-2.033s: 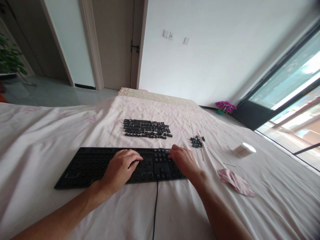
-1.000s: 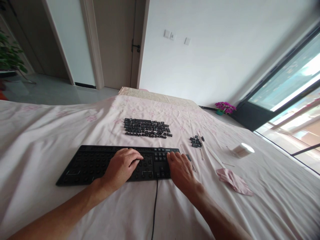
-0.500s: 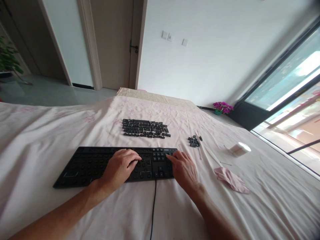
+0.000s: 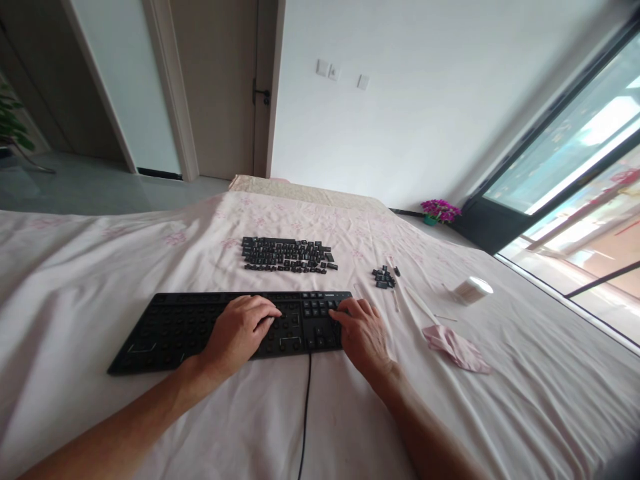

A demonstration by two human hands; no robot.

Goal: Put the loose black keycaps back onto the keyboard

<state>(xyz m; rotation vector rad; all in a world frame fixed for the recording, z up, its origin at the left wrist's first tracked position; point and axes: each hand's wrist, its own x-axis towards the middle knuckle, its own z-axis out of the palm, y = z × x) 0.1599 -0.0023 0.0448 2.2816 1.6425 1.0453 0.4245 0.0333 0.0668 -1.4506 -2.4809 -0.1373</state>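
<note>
Keyboard of long black plastic (image 4: 175, 327) is best steadied by left hand (image 4: 240, 327) and right hand (image 4: 364, 330), fingers' closure unclear.

The head view looked forward and down across the near keyboard (image 4: 190, 325) toward the far white wall (image 4: 400, 107).

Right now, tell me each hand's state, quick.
Left hand: half curled over the keyboard; whether it holds anything cannot be told.
Right hand: at the keyboard's right end; grip cannot be told.
</note>
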